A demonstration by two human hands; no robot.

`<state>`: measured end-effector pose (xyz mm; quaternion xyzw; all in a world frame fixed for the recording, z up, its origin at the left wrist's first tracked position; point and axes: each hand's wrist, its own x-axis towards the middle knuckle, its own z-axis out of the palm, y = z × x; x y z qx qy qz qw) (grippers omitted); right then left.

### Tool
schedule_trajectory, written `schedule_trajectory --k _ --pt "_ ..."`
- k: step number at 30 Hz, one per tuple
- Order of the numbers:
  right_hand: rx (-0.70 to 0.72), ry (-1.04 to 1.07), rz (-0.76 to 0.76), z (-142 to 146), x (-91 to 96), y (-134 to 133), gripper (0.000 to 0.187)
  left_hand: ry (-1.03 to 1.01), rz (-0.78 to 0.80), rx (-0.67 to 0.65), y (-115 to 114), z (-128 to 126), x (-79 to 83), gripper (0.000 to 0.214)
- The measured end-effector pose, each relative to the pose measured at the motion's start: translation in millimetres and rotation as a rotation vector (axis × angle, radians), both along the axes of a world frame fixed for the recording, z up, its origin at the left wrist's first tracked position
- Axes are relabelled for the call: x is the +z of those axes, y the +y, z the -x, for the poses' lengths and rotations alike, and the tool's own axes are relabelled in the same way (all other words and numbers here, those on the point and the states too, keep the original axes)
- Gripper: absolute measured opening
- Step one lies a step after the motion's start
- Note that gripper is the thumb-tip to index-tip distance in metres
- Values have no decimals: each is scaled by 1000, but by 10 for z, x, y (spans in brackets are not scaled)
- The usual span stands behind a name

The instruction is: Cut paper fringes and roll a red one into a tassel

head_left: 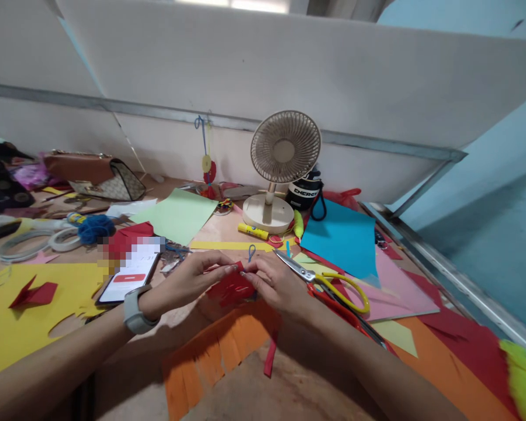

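Note:
Between my hands is a red paper cutout point(231, 290) with slits in it. My left hand point(208, 272) pinches its upper edge, the thumb stretched along it. My right hand point(274, 279) grips the same piece from the other side, fingertips nearly meeting the left ones. A small blue cord loop point(252, 252) stands up just beyond the fingers. Below lies an orange paper strip point(219, 349) cut into a fringe, partly under the red piece. A narrow red strip point(270, 356) sticks out below my right hand. The lower part of the right fingers is hidden.
Yellow-handled scissors point(342, 290) lie right of my hand, near blue paper point(342, 237). A small fan point(269, 213) and a yellow glue stick point(253, 231) are behind. Left are a phone point(129, 272), blue yarn point(95, 229), tape rolls point(65, 240) and yellow paper point(74, 286).

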<state>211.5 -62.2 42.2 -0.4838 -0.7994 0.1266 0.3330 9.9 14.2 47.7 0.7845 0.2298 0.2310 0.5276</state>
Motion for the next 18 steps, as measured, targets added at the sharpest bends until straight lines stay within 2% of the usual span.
schedule_trajectory --k 3,6,12,18 --pt "21 -38 -55 4 -9 -5 10 -39 215 -16 22 -8 -32 22" --pt "69 -35 -145 5 -16 4 11 -38 332 -20 32 -3 -53 22" --pt "114 -30 -286 8 -36 33 12 -6 383 -44 29 -3 -79 19" --pt "106 -29 -327 13 -27 24 10 -3 406 -59 16 -16 -99 18"
